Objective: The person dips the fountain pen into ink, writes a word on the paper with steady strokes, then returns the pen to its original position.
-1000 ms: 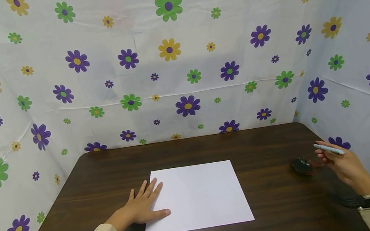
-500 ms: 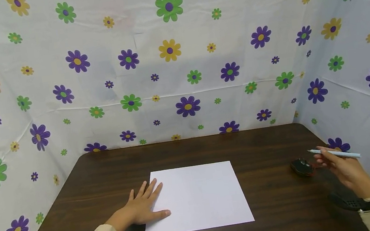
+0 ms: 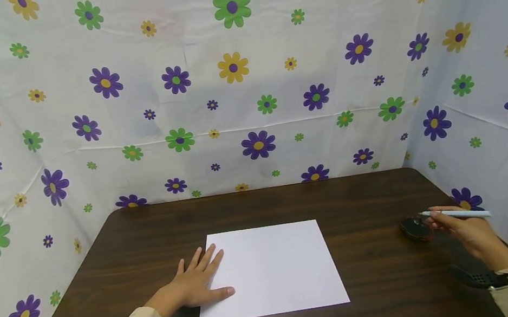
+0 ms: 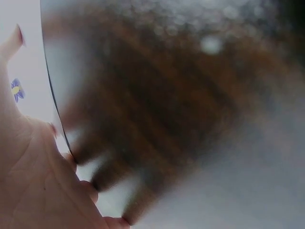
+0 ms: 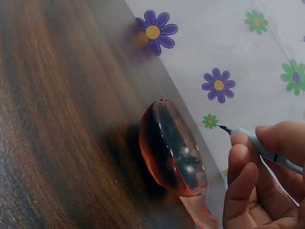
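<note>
Near right edge of table [image 3: 380,276]: one pale-blue, dark-nibbed pen [image 3: 461,213], right hand [image 3: 470,238] pinching; leftward, one white sheet [image 3: 275,270], left hand [image 3: 196,286] splayed.

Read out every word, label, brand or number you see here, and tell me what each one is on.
None: no readable text shows in any view.
White paper: no writing on the part that shows.
Pen in the right hand: any print is too small to read.
Flowered cloth: printed flowers, no words.
Dark glossy object: no legible marking.
</note>
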Available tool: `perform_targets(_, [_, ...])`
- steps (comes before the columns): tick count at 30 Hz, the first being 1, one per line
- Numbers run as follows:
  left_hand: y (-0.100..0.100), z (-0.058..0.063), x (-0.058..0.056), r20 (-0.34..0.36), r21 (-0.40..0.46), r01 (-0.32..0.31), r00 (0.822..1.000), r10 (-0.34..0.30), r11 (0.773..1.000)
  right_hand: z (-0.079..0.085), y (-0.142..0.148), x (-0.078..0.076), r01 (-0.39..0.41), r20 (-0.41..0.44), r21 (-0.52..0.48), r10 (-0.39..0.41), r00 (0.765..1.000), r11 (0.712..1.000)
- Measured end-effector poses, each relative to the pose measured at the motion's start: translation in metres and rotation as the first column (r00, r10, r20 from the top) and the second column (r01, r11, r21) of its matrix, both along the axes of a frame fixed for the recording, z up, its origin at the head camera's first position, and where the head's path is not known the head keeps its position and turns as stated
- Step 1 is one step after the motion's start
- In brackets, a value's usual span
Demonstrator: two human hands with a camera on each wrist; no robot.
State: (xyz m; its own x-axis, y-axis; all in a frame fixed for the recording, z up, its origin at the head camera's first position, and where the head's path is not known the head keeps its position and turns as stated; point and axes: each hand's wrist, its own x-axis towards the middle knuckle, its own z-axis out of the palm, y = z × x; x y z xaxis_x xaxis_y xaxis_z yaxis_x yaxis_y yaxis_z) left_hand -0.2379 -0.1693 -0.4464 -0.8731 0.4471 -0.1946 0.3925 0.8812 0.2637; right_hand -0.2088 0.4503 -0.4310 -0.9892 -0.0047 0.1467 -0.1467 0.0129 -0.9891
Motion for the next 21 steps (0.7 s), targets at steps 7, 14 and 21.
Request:
perform_targets(7, [0.003,0.0102,0.0043,0.001,-0.013,0.002,1.0,-0.002,1.0,-0.0003,-0.0029,-0.0022,0.021,0.026,0.142,-0.025,0.999,0.99])
perform_targets(14, [0.0017,0.0075,0.002,0.011,0.001,0.008,1.0,-0.008,1.0,0.0029,-0.0038,-0.0043,0.075,0.073,0.409,-0.115,0.991,0.909])
perform_targets(21, [0.0022,0.0115,0.0053,0.017,-0.008,0.014,1.0,-0.014,1.0,0.0052,-0.0036,-0.004,0.067,0.088,0.474,-0.124,0.988,0.878])
